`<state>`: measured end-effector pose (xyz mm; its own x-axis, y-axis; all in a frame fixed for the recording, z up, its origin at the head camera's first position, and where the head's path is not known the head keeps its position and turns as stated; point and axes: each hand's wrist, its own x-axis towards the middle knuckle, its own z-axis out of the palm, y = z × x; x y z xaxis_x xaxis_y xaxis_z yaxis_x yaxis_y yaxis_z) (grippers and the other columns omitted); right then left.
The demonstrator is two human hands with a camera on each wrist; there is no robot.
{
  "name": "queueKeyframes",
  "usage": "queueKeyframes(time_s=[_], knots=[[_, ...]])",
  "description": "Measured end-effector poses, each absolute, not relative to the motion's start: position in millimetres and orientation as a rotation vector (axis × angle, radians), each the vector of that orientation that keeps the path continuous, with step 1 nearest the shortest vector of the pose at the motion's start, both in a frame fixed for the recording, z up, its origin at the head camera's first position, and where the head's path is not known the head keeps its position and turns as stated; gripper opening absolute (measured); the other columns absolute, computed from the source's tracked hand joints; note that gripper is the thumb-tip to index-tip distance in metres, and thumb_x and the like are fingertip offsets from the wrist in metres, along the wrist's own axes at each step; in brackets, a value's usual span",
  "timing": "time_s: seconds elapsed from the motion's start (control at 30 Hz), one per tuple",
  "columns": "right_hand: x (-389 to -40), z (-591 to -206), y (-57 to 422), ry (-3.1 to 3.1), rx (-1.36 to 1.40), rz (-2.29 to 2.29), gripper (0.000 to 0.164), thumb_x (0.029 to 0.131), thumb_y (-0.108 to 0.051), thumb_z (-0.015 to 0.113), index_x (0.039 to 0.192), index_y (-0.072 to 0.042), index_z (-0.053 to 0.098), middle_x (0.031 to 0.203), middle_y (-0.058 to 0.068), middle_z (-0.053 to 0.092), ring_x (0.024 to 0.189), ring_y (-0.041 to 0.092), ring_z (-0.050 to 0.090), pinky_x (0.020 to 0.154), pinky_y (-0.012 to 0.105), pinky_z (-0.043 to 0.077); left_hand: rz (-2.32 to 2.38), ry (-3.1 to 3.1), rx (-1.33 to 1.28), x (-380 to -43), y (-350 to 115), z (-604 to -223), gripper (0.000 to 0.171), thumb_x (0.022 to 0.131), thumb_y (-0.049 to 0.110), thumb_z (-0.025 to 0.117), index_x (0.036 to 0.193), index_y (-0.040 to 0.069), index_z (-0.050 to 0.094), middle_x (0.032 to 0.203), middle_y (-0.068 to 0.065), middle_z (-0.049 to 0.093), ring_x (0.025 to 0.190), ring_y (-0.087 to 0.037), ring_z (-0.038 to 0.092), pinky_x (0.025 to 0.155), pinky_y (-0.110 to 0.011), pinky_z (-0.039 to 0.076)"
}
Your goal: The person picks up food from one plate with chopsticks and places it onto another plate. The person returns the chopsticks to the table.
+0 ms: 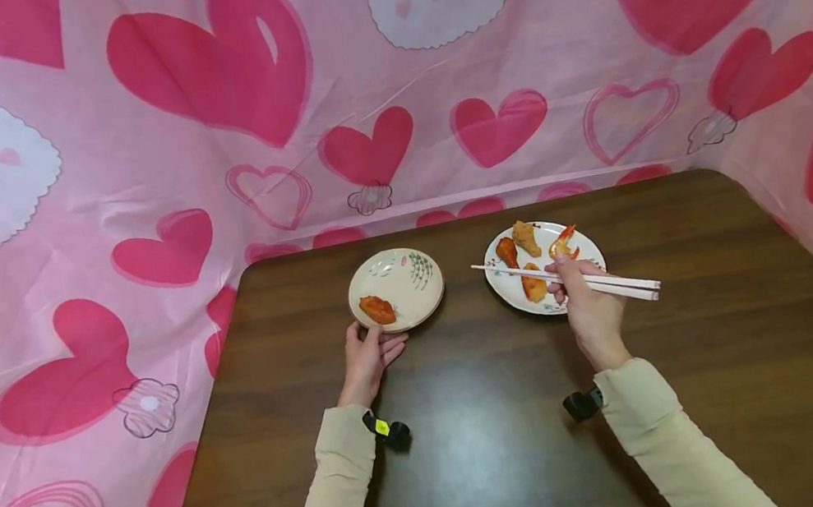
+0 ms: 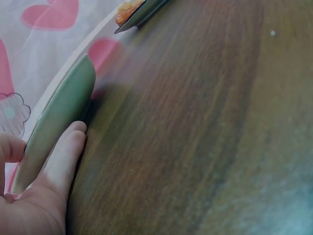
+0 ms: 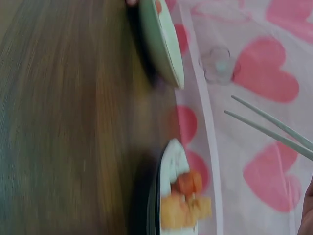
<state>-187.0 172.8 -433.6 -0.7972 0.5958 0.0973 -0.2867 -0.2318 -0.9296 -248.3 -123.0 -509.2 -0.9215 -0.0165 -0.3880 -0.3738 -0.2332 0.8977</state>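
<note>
My left hand grips the near rim of a small cream plate, thumb at the edge and fingers stretched along its underside. A browned piece of food like a chicken wing lies on it. With my right hand I hold a pair of white chopsticks above a white patterned plate. Their tips, slightly apart in the right wrist view, point left past that plate with nothing between them. On this plate are a reddish drumstick-like piece, a fried piece, a shrimp and a golden piece.
Both plates stand toward the far edge of a dark wooden table, with a gap between them. A pink cloth with hearts hangs behind the table and along its sides. Each wrist carries a small black camera.
</note>
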Motion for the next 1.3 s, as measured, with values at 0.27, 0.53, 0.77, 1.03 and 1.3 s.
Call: queueKeyframes(time_s=[0.27, 0.53, 0.77, 1.03, 1.3], knots=[[-195, -436, 136, -1.678, -0.305, 2.039, 0.026, 0.092, -0.020, 0.066, 0.087, 0.005, 0.073, 0.066, -0.009, 0.069, 0.051, 0.002, 0.057, 0.047, 0.013, 0.045, 2.240, 1.782, -0.455, -248, -117, -513, 0.054, 0.101, 0.016, 0.045, 0.147, 0.011, 0.018, 0.098, -0.012, 0.067, 0.083, -0.020, 0.073, 0.082, -0.036, 0.059], [-201, -450, 106, -1.838, -0.310, 2.052, 0.034, 0.092, -0.026, 0.066, 0.095, 0.007, 0.072, 0.075, -0.006, 0.070, 0.056, 0.004, 0.059, 0.052, 0.013, 0.047, 2.234, 1.798, -0.454, -244, -126, -514, 0.053, 0.101, 0.016, 0.044, 0.147, 0.010, 0.017, 0.097, -0.011, 0.067, 0.083, -0.019, 0.073, 0.080, -0.034, 0.059], [-207, -458, 85, -1.889, -0.302, 2.090, 0.031, 0.092, -0.024, 0.066, 0.095, 0.006, 0.072, 0.082, 0.005, 0.071, 0.059, 0.006, 0.059, 0.054, 0.016, 0.047, 2.241, 1.782, -0.476, -242, -131, -514, 0.051, 0.101, 0.017, 0.044, 0.145, 0.013, 0.018, 0.097, -0.009, 0.066, 0.083, -0.018, 0.073, 0.079, -0.033, 0.059], [-214, -465, 74, -1.881, -0.318, 2.118, 0.030, 0.092, -0.024, 0.065, 0.092, 0.005, 0.073, 0.086, 0.019, 0.071, 0.061, 0.018, 0.060, 0.053, 0.017, 0.046, 2.230, 1.788, -0.454, -243, -130, -512, 0.051, 0.102, 0.018, 0.043, 0.146, 0.012, 0.018, 0.103, -0.011, 0.065, 0.088, -0.019, 0.072, 0.083, -0.034, 0.058], [-223, -470, 68, -1.804, -0.386, 2.197, 0.031, 0.092, -0.023, 0.066, 0.093, 0.007, 0.071, 0.085, 0.015, 0.072, 0.056, 0.006, 0.058, 0.053, 0.016, 0.046, 2.221, 1.792, -0.432, -246, -127, -512, 0.047, 0.102, 0.018, 0.043, 0.143, 0.013, 0.020, 0.100, -0.009, 0.065, 0.086, -0.017, 0.072, 0.082, -0.034, 0.059]])
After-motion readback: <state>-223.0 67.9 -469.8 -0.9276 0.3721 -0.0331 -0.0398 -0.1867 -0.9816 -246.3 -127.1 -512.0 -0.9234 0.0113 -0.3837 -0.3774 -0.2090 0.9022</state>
